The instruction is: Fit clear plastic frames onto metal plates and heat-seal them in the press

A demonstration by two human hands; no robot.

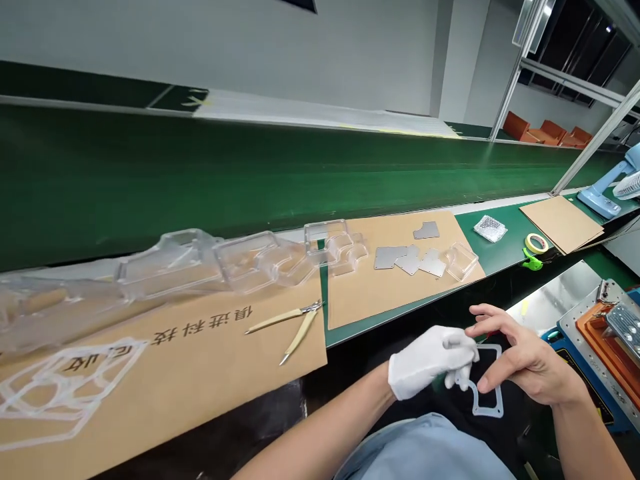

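Evidently the step in hand is close handling of a thin, notched plastic frame [489, 411], held above the person's lap, just off the green bench [495, 257]. The gloved left hand [436, 360] has its fingers curled onto the frame's left side; the bare right hand [525, 363] is loosely spread, thumb over the frame, contact hard to judge. I'd say the next move calls for a light, steady pinch. The frame looks pale and bluish, with small corner holes.

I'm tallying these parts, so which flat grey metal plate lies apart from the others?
The flat grey metal plate at the back of the brown cardboard sheet: bare cardboard surrounds it, while the other three grey plates lie clustered in front.
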